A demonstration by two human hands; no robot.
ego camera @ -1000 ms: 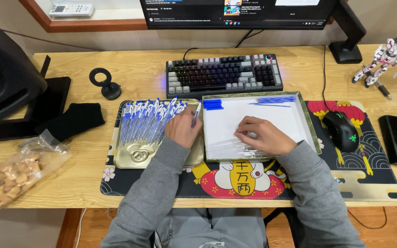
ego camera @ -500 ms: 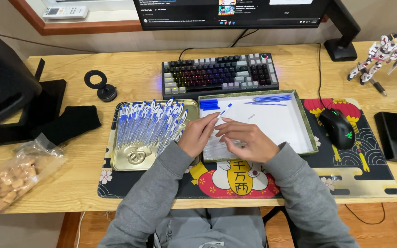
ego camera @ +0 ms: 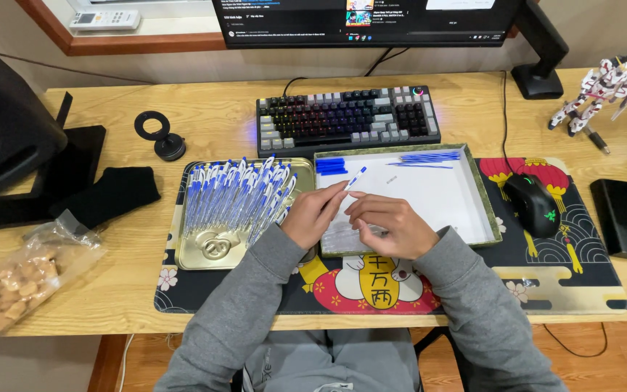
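Holding a blue-capped pen in left hand grip; right hand fingers curled beside it, contents unclear

Single head cam looked steeply down from above the desk, hands mid-frame, moderately near; monitor edge beyond them.

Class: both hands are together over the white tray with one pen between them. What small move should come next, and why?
Probably lay the pen with the finished pens in the gold tray. The left hand holds it, blue tip up, the right hand touching beside it, and it looks assembled like those piled there.
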